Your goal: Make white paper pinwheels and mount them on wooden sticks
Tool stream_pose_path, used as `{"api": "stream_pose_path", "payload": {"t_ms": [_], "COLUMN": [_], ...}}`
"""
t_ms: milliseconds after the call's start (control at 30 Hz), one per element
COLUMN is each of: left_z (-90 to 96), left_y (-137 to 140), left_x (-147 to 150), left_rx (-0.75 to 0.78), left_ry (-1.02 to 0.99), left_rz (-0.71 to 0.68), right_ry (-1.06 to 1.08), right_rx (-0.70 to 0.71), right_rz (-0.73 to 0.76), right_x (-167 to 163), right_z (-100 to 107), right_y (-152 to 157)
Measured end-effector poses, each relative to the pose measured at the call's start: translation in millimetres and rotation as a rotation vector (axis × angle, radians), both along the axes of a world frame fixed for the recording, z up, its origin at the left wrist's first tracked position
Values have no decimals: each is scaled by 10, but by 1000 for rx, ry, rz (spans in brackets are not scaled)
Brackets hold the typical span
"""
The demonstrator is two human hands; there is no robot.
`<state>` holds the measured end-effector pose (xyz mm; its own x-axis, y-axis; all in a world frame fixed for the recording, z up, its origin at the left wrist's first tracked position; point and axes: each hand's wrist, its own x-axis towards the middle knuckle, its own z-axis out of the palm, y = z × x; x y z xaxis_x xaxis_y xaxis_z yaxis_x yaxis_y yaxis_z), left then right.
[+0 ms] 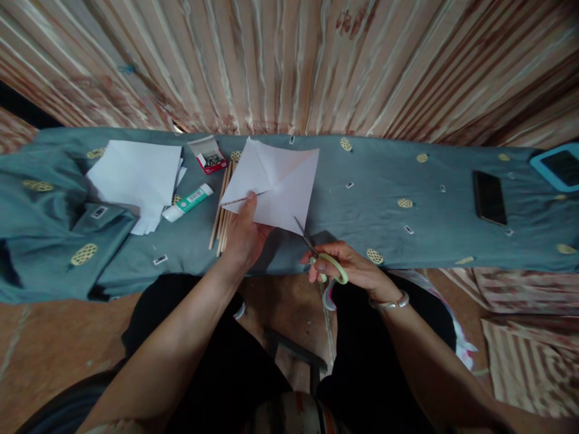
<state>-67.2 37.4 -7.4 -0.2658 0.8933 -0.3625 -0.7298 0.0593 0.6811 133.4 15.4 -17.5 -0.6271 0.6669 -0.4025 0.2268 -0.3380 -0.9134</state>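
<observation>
A square sheet of white paper (289,175) is pinched by my left hand (246,232) at its lower left side, thumb on top. Crease lines run across the sheet, and a slit reaches inward from its left corner. My right hand (337,262) grips a pair of scissors (333,269) by their light green handles. Their blades point up and left, at the paper's lower right corner. Whether the blades have cut in there I cannot tell. Several thin wooden sticks (222,226) lie beneath the paper's left side and beside my left hand.
A stack of white paper (140,175) lies on the left of the cloth-covered table (375,175). Near the sticks are a glue tube (187,202) and an open red-and-white box (210,158) of small metal pieces. A phone (490,198) and a blue-framed device (558,167) lie at right.
</observation>
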Motion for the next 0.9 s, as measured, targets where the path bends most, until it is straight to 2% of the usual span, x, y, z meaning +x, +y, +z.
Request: {"api": "stream_pose_path", "payload": {"t_ms": [333, 900], "left_z": [-42, -99], "left_y": [-13, 0], "left_x": [7, -44], "left_rx": [-11, 22], "left_ry": [13, 37], "left_rz": [-40, -22], "right_ry": [8, 37], "right_rx": [-8, -28], "right_rz": [-21, -62], "right_x": [-20, -51], "right_z": [-13, -89], "right_y": [7, 15]}}
